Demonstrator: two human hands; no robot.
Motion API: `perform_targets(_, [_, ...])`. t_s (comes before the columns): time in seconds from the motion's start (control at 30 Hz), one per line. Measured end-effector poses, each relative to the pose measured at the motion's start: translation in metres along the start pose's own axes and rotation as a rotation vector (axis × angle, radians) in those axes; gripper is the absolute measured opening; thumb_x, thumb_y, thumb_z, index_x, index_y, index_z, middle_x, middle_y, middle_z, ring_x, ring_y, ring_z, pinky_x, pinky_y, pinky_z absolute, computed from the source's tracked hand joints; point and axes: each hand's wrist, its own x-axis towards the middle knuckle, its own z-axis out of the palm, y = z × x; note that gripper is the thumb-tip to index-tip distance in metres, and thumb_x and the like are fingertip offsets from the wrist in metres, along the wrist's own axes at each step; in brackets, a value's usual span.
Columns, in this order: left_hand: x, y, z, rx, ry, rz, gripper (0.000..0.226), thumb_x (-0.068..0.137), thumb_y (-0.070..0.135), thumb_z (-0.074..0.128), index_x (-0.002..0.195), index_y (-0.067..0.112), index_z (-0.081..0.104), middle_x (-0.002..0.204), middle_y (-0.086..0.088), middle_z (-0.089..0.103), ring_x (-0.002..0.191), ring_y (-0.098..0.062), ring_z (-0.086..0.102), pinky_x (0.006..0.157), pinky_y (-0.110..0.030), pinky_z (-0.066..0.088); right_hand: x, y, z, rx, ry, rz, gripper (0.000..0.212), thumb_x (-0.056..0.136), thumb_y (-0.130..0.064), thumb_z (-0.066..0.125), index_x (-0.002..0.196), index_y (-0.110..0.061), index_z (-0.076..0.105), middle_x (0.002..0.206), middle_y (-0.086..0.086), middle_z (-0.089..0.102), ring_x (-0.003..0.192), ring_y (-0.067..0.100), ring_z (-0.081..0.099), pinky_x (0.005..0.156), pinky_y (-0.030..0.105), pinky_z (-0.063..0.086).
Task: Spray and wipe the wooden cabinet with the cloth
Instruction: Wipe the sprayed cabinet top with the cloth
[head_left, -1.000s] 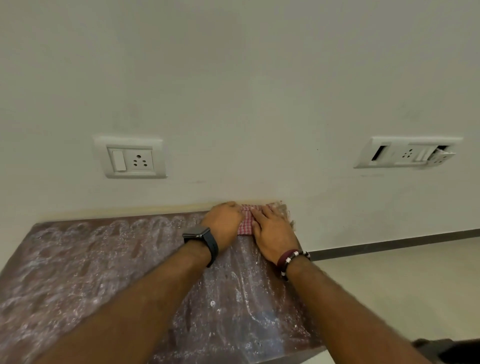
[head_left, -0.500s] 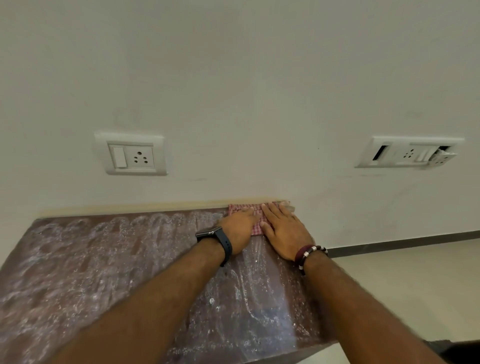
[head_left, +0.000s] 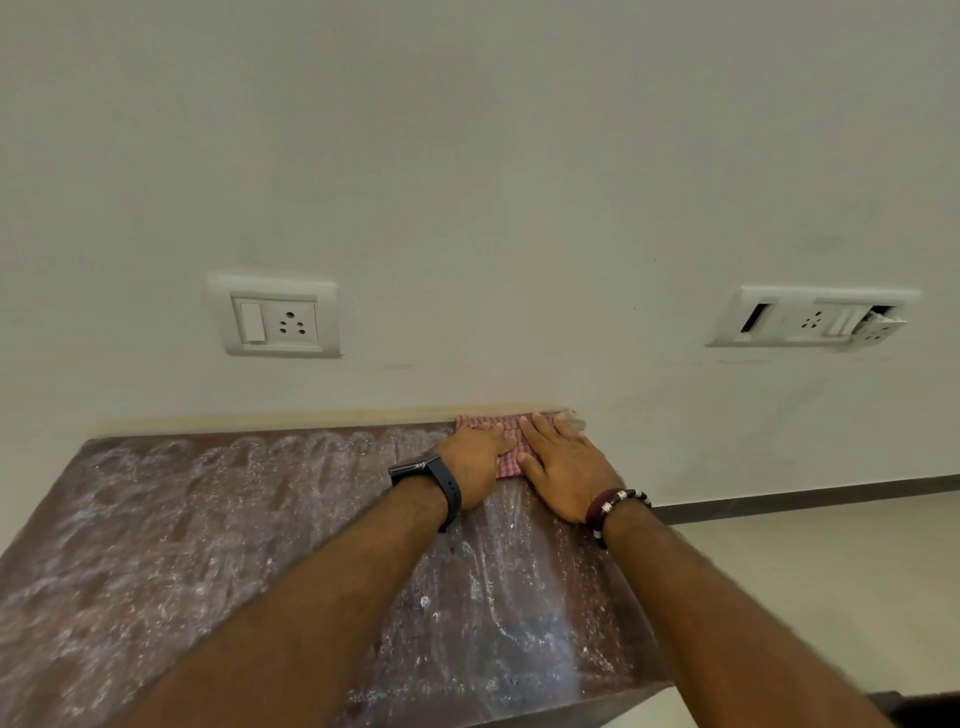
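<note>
Both hands flat on cloth, no closed grip, cabinet far corner, wall sockets above

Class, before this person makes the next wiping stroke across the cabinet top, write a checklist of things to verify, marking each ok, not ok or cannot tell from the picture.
1. Both hands on the cloth: ok; left hand and right hand press it flat.
2. Cloth lies on the cabinet top: ok, at the far right corner by the wall.
3. Surface wetted: ok; foamy streaks cover the top.
4. Foam left to wipe: not ok; most of the top is streaked.
5. Spray bottle within reach: cannot tell; none in view.
6. Wall socket dry: cannot tell.
</note>
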Motion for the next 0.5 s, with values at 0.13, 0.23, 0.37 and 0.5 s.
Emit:
perform_targets(0.13, [0.0,-0.002,-0.002,-0.026,0.015,-0.026,0.066,0.095,0.002,0.045,0.155,0.026,0.031,0.163,-0.003,0.027,0.148,-0.025,0.029,0.121,-0.039,0.028,-0.003,0.0,0.001,-0.004,-0.01,-0.037,0.061,0.108,-0.05,0.02,0.163,-0.028,0.007,0.171,-0.004,0.004,0.158,0.018,0.002,0.128,0.042,0.005])
perform_targets(0.23, [-0.003,-0.001,-0.001,-0.04,-0.004,-0.033,0.067,0.094,0.002,0.046,0.153,0.032,0.034,0.164,0.001,0.023,0.15,-0.023,0.025,0.122,-0.039,0.025,-0.011,0.011,-0.001,0.015,-0.032,-0.061,0.062,0.107,-0.054,0.022,0.163,-0.031,0.008,0.171,-0.005,0.004,0.158,0.016,0.001,0.128,0.041,0.007])
perform_targets(0.37, [-0.005,0.0,-0.001,-0.044,-0.016,-0.031,0.067,0.095,0.003,0.044,0.153,0.033,0.034,0.165,0.003,0.02,0.151,-0.022,0.022,0.123,-0.038,0.021,-0.01,0.002,0.006,-0.005,0.002,-0.021,0.062,0.107,-0.052,0.021,0.163,-0.03,0.006,0.171,-0.005,0.002,0.158,0.019,0.001,0.128,0.043,0.007])
perform_targets(0.5, [-0.007,0.001,-0.003,-0.032,-0.039,-0.011,0.062,0.097,0.003,0.042,0.151,0.034,0.038,0.164,0.003,0.022,0.15,-0.022,0.025,0.122,-0.04,0.025,-0.022,0.009,0.004,0.01,-0.01,-0.074,0.061,0.108,-0.052,0.023,0.163,-0.031,0.009,0.171,-0.006,0.005,0.158,0.018,0.002,0.128,0.04,0.006])
